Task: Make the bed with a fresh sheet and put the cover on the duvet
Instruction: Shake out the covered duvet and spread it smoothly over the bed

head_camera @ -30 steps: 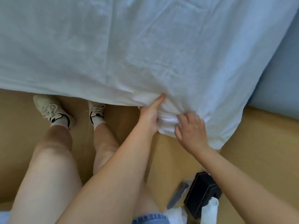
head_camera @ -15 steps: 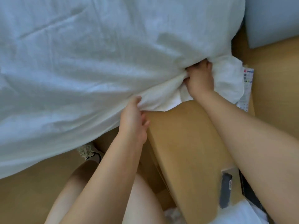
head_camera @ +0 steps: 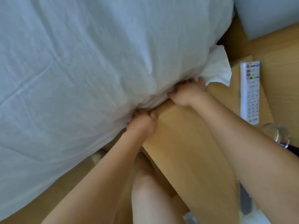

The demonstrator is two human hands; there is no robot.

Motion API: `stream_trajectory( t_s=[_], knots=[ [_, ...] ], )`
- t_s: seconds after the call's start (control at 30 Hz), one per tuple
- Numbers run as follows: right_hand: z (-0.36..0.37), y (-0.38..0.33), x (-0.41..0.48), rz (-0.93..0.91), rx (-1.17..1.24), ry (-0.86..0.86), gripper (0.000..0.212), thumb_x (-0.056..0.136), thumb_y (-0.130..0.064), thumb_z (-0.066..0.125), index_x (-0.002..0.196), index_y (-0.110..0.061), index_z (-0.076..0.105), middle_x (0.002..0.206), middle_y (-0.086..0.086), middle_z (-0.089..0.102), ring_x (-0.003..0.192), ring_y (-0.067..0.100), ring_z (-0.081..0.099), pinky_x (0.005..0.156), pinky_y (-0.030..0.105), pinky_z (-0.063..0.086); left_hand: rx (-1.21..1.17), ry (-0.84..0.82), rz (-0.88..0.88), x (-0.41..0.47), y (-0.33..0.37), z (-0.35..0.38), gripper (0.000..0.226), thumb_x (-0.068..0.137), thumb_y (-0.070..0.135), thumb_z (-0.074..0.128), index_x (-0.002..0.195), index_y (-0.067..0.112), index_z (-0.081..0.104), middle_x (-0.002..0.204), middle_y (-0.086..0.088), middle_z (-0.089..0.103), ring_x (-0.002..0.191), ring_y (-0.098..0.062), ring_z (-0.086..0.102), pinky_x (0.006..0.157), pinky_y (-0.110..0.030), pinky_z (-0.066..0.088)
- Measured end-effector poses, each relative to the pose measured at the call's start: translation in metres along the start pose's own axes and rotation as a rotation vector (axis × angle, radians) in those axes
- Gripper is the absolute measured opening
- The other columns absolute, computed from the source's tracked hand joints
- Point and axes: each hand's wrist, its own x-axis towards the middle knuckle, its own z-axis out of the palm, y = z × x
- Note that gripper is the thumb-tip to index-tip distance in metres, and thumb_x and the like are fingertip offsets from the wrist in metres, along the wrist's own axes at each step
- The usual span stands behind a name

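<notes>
I log left hand (head_camera: 142, 122) and right hand (head_camera: 188, 94) both clutching bunched sheet (head_camera: 97, 62), white flap (head_camera: 216, 68) loose just beyond the right one.

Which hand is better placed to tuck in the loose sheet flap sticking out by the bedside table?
Probably the right. The right hand grips the sheet directly beside the flap, while the left hand grips it farther away, with the right hand between it and the flap.
</notes>
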Motion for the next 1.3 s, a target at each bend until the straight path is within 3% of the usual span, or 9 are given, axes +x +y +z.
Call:
stream_trajectory(
  t_s=[0.2,0.37,0.47,0.57,0.63,0.77,1.03,1.17,1.3],
  knots=[
    [-0.02,0.021,-0.003,0.025,0.212,0.204,0.038,0.094,-0.035,0.038,0.115,-0.01,0.059,0.12,0.016,0.059,0.109,0.035,0.054,0.083,0.039,0.037,0.184,0.574,0.432,-0.061,0.033,-0.016,0.058,0.088,0.021,0.047,0.144,0.011,0.033,0.149,-0.009,0.034,0.14,-0.026,0.024,0.113,-0.043,0.013],
    [-0.017,0.039,-0.009,0.156,0.235,0.152,0.043,0.097,-0.037,0.032,0.132,-0.016,0.046,0.131,0.009,0.052,0.129,0.029,0.041,0.112,0.048,0.017,0.468,0.589,0.572,-0.049,0.051,-0.067,0.061,0.092,0.024,0.046,0.148,0.018,0.023,0.154,-0.004,0.024,0.144,-0.022,0.009,0.115,-0.048,-0.001],
    [-0.053,0.043,-0.012,0.137,0.722,0.679,0.019,0.088,-0.015,0.042,0.08,-0.005,0.056,0.093,0.018,0.059,0.096,0.038,0.056,0.07,0.032,0.035,0.512,0.703,0.607,-0.039,0.061,-0.108,0.063,0.092,0.029,0.049,0.149,0.021,0.025,0.156,-0.006,0.021,0.145,-0.027,0.008,0.114,-0.051,0.004],
    [-0.096,0.015,-0.011,-0.088,0.812,1.202,0.031,0.082,-0.019,0.048,0.1,0.003,0.06,0.107,0.024,0.058,0.1,0.041,0.054,0.081,0.034,0.036,0.442,0.842,0.562,-0.02,0.073,-0.154,0.064,0.094,0.038,0.045,0.15,0.024,0.019,0.159,-0.005,0.011,0.145,-0.03,0.004,0.113,-0.054,0.005],
    [-0.106,-0.003,0.007,-0.239,0.67,1.058,0.051,0.087,-0.035,0.049,0.131,-0.008,0.05,0.138,0.021,0.044,0.127,0.042,0.039,0.099,0.049,0.033,0.399,0.891,0.523,-0.009,0.082,-0.175,0.064,0.094,0.04,0.043,0.151,0.024,0.017,0.159,-0.004,0.009,0.146,-0.029,0.003,0.113,-0.054,0.004],
    [-0.076,0.007,0.032,0.209,1.06,0.676,0.063,0.095,-0.053,0.039,0.15,-0.03,0.019,0.16,0.001,0.004,0.145,0.024,0.001,0.114,0.048,0.014,0.622,0.662,0.58,0.002,0.085,-0.182,0.065,0.093,0.048,0.036,0.151,0.03,0.011,0.16,0.003,-0.001,0.146,-0.021,-0.007,0.114,-0.048,-0.006],
    [-0.155,-0.011,0.026,0.006,0.918,0.723,0.088,0.082,-0.062,0.052,0.147,-0.011,0.022,0.146,0.009,0.038,0.135,0.027,0.034,0.111,0.05,0.023,0.544,0.746,0.722,-0.005,0.084,-0.244,0.059,0.094,0.027,0.049,0.148,0.017,0.027,0.157,-0.001,0.021,0.146,-0.021,0.012,0.116,-0.041,0.013],
    [-0.2,-0.021,0.036,0.006,0.979,0.55,0.055,0.077,-0.057,0.066,0.108,-0.012,0.059,0.106,0.005,0.066,0.101,0.028,0.061,0.082,0.033,0.044,0.58,0.796,0.629,0.0,0.082,-0.288,0.069,0.094,0.034,0.047,0.152,0.021,0.012,0.159,0.001,0.009,0.147,-0.018,0.003,0.116,-0.041,0.007],
    [-0.193,0.016,0.039,0.009,1.144,0.747,0.034,0.073,-0.043,0.077,0.068,-0.017,0.056,0.068,0.001,0.061,0.068,0.023,0.058,0.057,0.029,0.04,0.545,0.879,0.666,0.014,0.077,-0.308,0.072,0.093,0.045,0.043,0.152,0.025,0.007,0.16,0.0,0.004,0.147,-0.019,0.0,0.115,-0.041,0.003]
  ],
)
